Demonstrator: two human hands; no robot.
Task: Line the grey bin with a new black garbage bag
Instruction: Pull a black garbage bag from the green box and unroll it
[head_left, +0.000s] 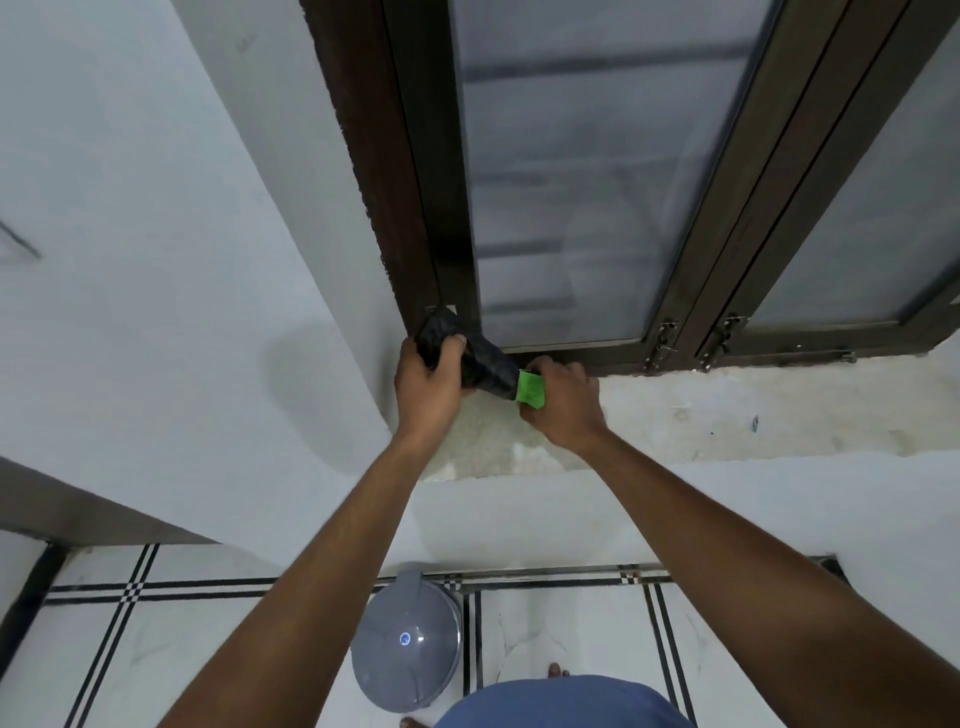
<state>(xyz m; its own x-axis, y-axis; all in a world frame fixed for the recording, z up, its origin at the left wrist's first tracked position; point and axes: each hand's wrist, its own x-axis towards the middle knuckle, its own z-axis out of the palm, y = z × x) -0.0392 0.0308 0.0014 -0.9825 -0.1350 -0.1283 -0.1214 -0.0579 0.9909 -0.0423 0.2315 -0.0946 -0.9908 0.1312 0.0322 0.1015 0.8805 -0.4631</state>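
1. We see both arms raised to the window sill (675, 415), at its left end beside the dark window frame (415, 208).
2. The left hand (428, 387) grips the black garbage bag roll (480, 364), fingers curled round its upper left end, the thumb on top.
3. The right hand (563, 402) pinches the green label band (531, 387) at the roll's lower right end; we see the fingers curled over it.
4. The roll thus lies slanted between the two hands, just above the sill's left corner.
5. The grey bin (408, 639) stands on the tiled floor (208, 649) below, lid closed, against the wall, well apart from both hands.
6. Bare toes (556, 670) show near the bin's right side.
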